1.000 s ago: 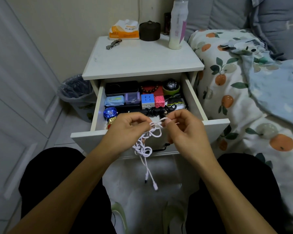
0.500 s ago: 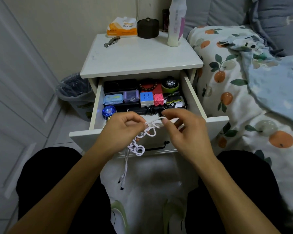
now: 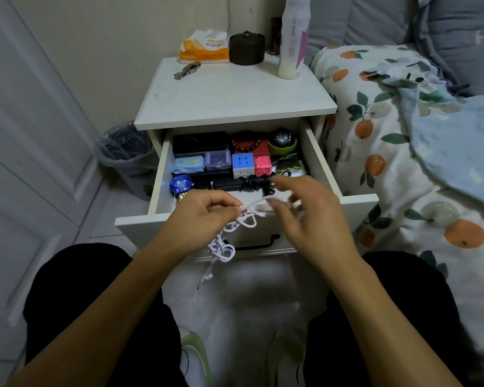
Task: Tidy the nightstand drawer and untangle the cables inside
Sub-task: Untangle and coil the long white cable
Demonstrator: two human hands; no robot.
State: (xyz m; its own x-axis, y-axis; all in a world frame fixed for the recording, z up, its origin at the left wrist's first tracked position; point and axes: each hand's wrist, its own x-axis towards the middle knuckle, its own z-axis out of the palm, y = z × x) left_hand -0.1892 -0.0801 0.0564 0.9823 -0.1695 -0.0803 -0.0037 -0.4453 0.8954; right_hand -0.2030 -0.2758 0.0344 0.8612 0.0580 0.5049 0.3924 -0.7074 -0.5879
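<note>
You have the tangled white cable (image 3: 236, 233) up in front of the open drawer (image 3: 162, 174), its knotted loops hanging against the drawer front just left of the black handle (image 3: 259, 245) and its loose ends dangling down toward the floor at 6 o'clock. Your left hand (image 3: 200, 219) is curled with a narrow grip, thumb and fingertips pinching a strand at the top of the tangle. Your right hand (image 3: 305, 216), at 3 o'clock of the knot, is blurred; its fingers are spread loosely with the fingertips at a strand near the drawer's front edge, and I cannot tell whether that grip is actually closed on the cable. Just behind your hands, at 12 o'clock, a coiled black cable (image 3: 256, 182) lies across a dark case in the drawer. Farther back sit a blue-faced puzzle cube (image 3: 242, 163) and a pink cube (image 3: 262, 165) side by side, a small purple box (image 3: 218, 161) and a blue packet (image 3: 187, 165) to their left, and a blue round toy (image 3: 180, 185) in the front left corner. At the drawer's back are a black case (image 3: 200, 143), a bead bracelet (image 3: 246, 143) and a watch (image 3: 282, 139) on a green stand. On the nightstand's worktop (image 3: 229, 99) stand a tissue pack (image 3: 203, 47), a dark round jar (image 3: 246, 48) and a white bottle (image 3: 291, 43). A bin (image 3: 125, 152) sits at 9 o'clock of the nightstand, the bed (image 3: 389, 152) at 3 o'clock.
</note>
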